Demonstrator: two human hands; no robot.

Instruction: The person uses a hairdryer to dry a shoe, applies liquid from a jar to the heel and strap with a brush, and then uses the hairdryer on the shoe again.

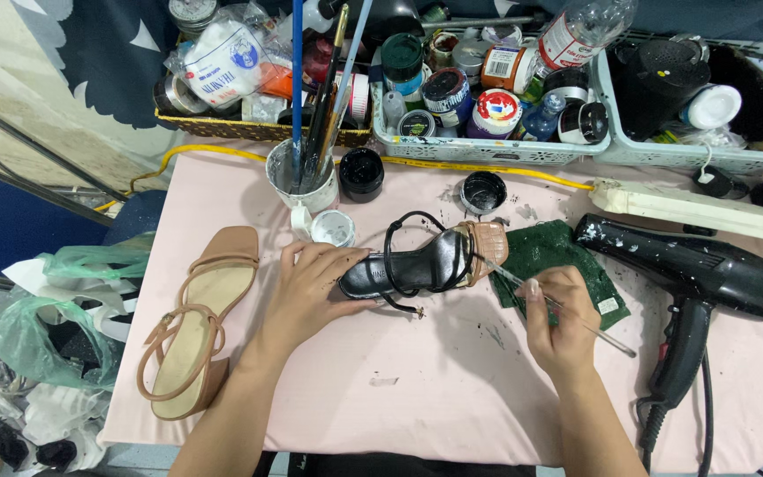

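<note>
Black sandal [417, 265]: strappy heeled shoe, lying on its side at the middle of the pink table cover [417, 389], just ahead of both hands.
Long axis: roughly left to right, toe end toward the left, heel end toward the right, tilted slightly up at the right.
Heel block [487, 246]: tan, textured, at the sandal's right end; colour differs from the black sole and straps.
Left hand [311, 287]: fingers wrapped on the toe end of the black sandal, clamped, pinning it to the table.
Right hand [558, 322]: closed in a pinch on a thin brush [567, 309]; apart from the left hand, sandal between them.
Brush tip: pointing up-left, at or touching the tan heel block; exact contact too small to tell.
Nearer hand: left on the toe end, right just beside the heel end; heel lies up and left of the right hand.
Green cloth [567, 256]: dark, crumpled, under and behind the right hand, just right of the heel.
Tan sandal [192, 327]: second shoe, near the table's left edge, long axis near to far, well apart from the work.
Hair dryer [699, 283]: black, paint-flecked, at the right, nozzle toward the cloth.
Brush cup [302, 181]: white, holding several long brushes, behind the left hand.
Small open pots [362, 172]: black, behind the sandal, one lid beside.
Baskets [487, 150]: along the far edge, packed with jars, tins and bottles.
</note>
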